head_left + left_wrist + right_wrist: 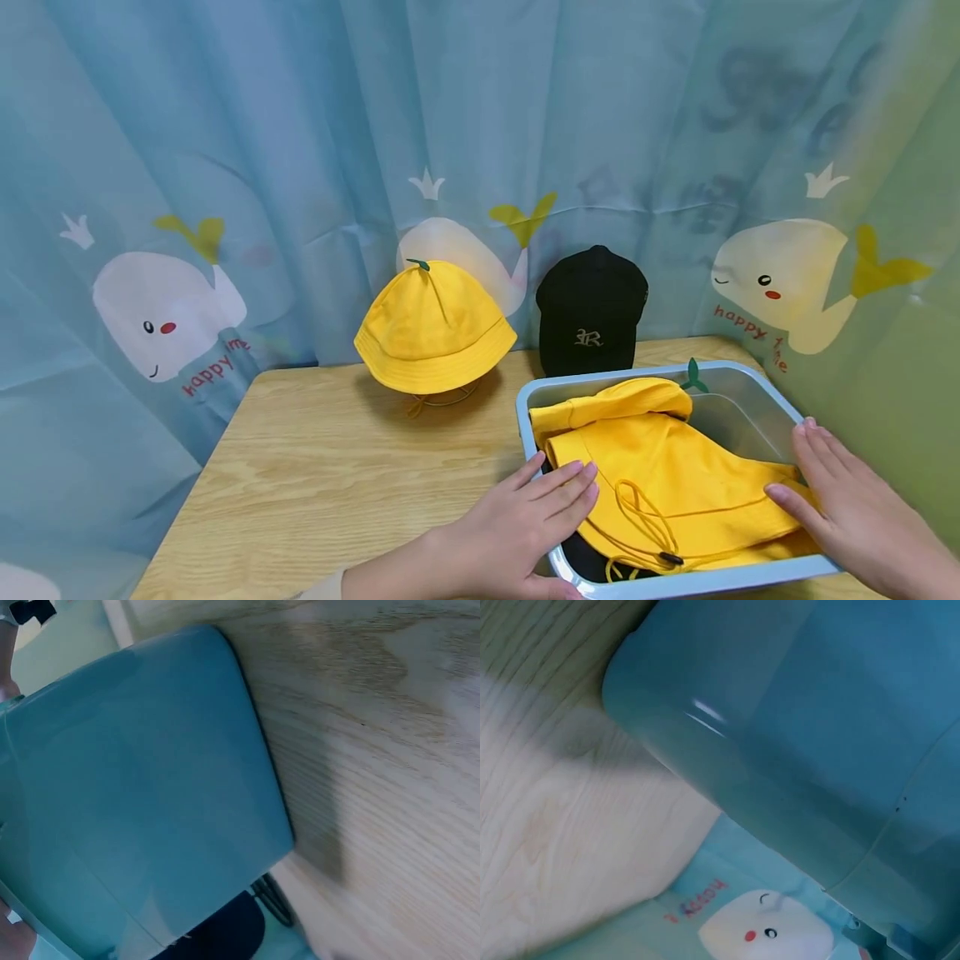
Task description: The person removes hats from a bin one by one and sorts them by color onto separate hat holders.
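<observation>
A pale blue plastic bin [720, 578] stands at the table's right side, with yellow fabric hats [667, 454] piled inside. On top lies a looped yellow cord with a black toggle [670, 558]; black fabric [587, 557] shows beneath. My left hand [517, 521] lies across the bin's left rim, fingers extended over the hats. At the right rim rests my right hand [862, 504], its fingers straight and the thumb reaching inward over the yellow fabric. Both wrist views show mainly the bin's outer wall [150, 772], smooth and blue.
Behind, a yellow bucket hat [435, 329] with a green sprout sits on a wire stand [450, 397]. Beside it a black cap [592, 308] stands upright, close behind the bin. A blue curtain [300, 125] with whale prints borders the wooden table [337, 467].
</observation>
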### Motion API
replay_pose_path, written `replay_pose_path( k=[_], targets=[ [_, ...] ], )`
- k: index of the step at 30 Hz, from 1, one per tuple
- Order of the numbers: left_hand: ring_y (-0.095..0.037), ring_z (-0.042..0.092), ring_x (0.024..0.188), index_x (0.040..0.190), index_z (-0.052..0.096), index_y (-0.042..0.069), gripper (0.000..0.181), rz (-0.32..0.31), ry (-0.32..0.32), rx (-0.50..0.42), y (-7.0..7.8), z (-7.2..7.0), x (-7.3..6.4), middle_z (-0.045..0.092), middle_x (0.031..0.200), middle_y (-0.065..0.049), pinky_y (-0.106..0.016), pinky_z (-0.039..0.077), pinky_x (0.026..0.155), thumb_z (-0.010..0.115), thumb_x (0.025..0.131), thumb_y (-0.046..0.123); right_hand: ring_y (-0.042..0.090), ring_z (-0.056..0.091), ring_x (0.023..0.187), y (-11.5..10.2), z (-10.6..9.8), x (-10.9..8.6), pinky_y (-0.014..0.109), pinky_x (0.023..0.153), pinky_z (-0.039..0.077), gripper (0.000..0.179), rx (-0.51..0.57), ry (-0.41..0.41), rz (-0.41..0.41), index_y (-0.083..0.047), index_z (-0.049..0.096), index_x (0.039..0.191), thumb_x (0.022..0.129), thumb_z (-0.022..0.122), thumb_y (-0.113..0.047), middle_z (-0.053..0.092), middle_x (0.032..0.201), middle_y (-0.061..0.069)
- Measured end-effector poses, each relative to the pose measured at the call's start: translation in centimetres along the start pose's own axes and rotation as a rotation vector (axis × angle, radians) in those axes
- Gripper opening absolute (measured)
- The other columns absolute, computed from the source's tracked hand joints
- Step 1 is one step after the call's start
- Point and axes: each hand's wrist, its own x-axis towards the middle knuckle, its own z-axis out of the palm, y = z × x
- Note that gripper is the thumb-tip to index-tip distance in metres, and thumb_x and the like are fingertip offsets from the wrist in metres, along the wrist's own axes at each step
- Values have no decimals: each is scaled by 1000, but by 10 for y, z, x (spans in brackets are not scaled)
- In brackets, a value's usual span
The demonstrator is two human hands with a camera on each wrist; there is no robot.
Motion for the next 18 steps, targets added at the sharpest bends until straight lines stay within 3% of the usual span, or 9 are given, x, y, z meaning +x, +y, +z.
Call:
replay_pose_path(
  k=[5, 12, 18],
  targets=[
    [-20, 15, 146, 148, 28, 6, 85, 5, 16, 15, -4, 0, -8, 21, 157, -8, -45, 22, 114, 43, 89, 66, 5, -27, 136, -10, -4, 4, 15, 103, -25, 74, 14, -16, 7, 21, 18, 140, 99, 46, -35, 9, 148, 38],
    [-21, 19, 145, 147, 33, 5, 81, 28, 42, 44, -10, -1, -22, 25, 155, -9, -45, 23, 113, 39, 91, 64, 3, -23, 138, -18, -2, 2, 9, 101, -21, 74, 73, 17, -36, 15, 11, 144, 98, 49, -29, -1, 154, 28],
    [-20, 26, 143, 143, 40, 4, 75, 19, 144, 2, -13, -1, -32, 34, 152, -8, -45, 25, 112, 14, 98, 59, -1, -20, 138, -26, -2, 4, 9, 105, -17, 82, 26, 64, -114, 13, 15, 145, 94, 56, -36, 4, 155, 25]
  ],
)
